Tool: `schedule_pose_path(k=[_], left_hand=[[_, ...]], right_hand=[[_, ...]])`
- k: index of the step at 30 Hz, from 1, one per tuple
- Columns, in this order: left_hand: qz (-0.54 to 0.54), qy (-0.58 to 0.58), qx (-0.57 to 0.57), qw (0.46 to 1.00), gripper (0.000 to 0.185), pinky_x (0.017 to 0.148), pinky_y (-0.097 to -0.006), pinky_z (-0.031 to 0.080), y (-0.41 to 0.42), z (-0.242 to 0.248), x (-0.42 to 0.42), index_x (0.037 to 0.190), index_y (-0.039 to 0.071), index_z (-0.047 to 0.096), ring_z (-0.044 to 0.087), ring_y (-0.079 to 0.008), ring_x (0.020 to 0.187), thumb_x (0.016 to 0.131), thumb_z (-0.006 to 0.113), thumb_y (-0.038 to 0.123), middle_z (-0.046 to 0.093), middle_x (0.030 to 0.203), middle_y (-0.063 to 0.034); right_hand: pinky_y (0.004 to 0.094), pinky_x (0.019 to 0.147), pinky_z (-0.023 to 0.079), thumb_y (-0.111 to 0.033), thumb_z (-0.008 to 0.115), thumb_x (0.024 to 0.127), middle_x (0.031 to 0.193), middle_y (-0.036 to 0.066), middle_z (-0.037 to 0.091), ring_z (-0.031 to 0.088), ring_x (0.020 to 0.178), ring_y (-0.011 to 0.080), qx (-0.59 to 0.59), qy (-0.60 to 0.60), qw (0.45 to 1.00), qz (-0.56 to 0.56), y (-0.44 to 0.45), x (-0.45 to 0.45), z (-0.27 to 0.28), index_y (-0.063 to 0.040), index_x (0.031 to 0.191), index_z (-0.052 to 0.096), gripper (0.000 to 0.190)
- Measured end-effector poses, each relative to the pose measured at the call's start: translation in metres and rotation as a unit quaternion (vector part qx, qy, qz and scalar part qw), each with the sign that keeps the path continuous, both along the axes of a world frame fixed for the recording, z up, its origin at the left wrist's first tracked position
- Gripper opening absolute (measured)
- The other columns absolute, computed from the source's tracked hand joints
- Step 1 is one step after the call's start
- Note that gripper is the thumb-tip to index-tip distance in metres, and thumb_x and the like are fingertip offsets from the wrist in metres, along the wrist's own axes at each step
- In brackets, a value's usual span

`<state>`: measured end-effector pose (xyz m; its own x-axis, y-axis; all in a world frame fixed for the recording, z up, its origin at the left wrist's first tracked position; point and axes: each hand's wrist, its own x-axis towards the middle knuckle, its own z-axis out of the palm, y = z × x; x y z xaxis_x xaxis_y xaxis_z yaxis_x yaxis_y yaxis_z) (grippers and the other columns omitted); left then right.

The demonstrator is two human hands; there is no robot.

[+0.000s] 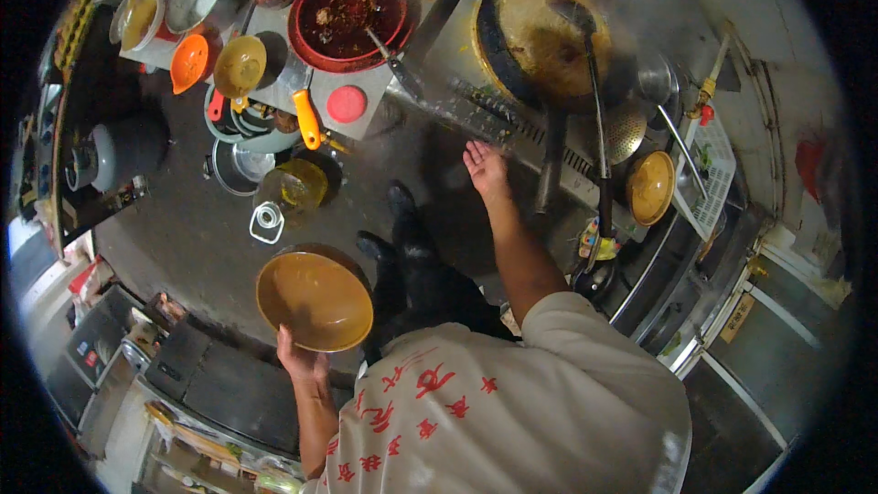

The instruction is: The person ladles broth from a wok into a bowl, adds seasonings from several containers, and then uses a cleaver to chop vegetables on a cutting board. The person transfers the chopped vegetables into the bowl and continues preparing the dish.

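My left hand (302,357) grips the rim of a brown bowl (315,300), whose inside faces up and looks bare. Nothing is in my right hand (486,170), its fingers apart, near the front edge of the stove. A steaming wok (542,48) holds brownish liquid, and a long-handled ladle (591,68) rests in it, its black grip reaching over the stove edge. Left of the wok, a red basin (343,41) contains dark red oily sauce and a second ladle (381,48).
A yellow-brown bowl (650,188), a perforated strainer (625,134) and a white plastic basket (710,171) stand right of the wok. An orange-handled tool (306,120) and a red round lid (347,103) lie at the left counter. A large oil jug (295,185) stands on the floor.
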<state>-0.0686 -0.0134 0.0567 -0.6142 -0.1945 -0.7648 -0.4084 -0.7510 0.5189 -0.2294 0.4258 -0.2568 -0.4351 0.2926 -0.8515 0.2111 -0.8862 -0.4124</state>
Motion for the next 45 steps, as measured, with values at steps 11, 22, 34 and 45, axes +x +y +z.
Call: schedule_pose_path(k=[11,22,34,45], left_hand=[[0.041,-0.003,0.042,0.998,0.057,0.111,-0.0497,0.043,-0.002,0.019,0.042,0.141,0.005,0.053,0.056,-0.0314,0.127,0.094,0.069,0.035,0.060,0.138,-0.0115],[0.205,0.150,0.100,0.962,0.044,0.107,-0.0483,0.048,-0.040,0.039,0.240,0.128,0.003,0.062,0.062,-0.0285,0.119,0.092,0.071,0.028,0.067,0.126,-0.0122],[0.471,0.127,0.010,0.873,0.037,0.098,-0.0452,0.054,-0.096,0.013,0.593,0.129,0.006,0.058,0.067,-0.0233,0.111,0.097,0.067,0.022,0.068,0.122,-0.0094],[0.681,0.166,-0.037,0.712,0.038,0.101,-0.0469,0.051,-0.181,0.000,0.802,0.128,0.005,0.063,0.066,-0.0258,0.116,0.095,0.065,0.024,0.069,0.123,-0.0100]], right_hand=[[0.0448,0.103,0.049,-0.042,0.061,0.102,0.146,0.013,0.052,0.054,0.130,0.0312,0.009,-0.005,0.965,0.262,-0.015,0.040,0.038,-0.012,0.138,0.049,0.048],[0.0424,0.093,0.053,-0.032,0.066,0.098,0.118,0.014,0.067,0.065,0.107,0.0292,0.031,-0.046,0.777,0.627,-0.084,0.173,0.044,-0.003,0.123,0.061,0.039],[0.0369,0.077,0.058,-0.028,0.064,0.100,0.115,0.010,0.069,0.069,0.093,0.0216,-0.090,0.082,0.369,0.922,-0.461,0.409,0.294,-0.008,0.141,0.053,0.048],[0.0393,0.084,0.057,-0.032,0.068,0.097,0.137,0.012,0.059,0.068,0.109,0.0266,-0.166,0.103,-0.046,0.980,-0.713,0.699,0.347,-0.018,0.163,0.017,0.085]])
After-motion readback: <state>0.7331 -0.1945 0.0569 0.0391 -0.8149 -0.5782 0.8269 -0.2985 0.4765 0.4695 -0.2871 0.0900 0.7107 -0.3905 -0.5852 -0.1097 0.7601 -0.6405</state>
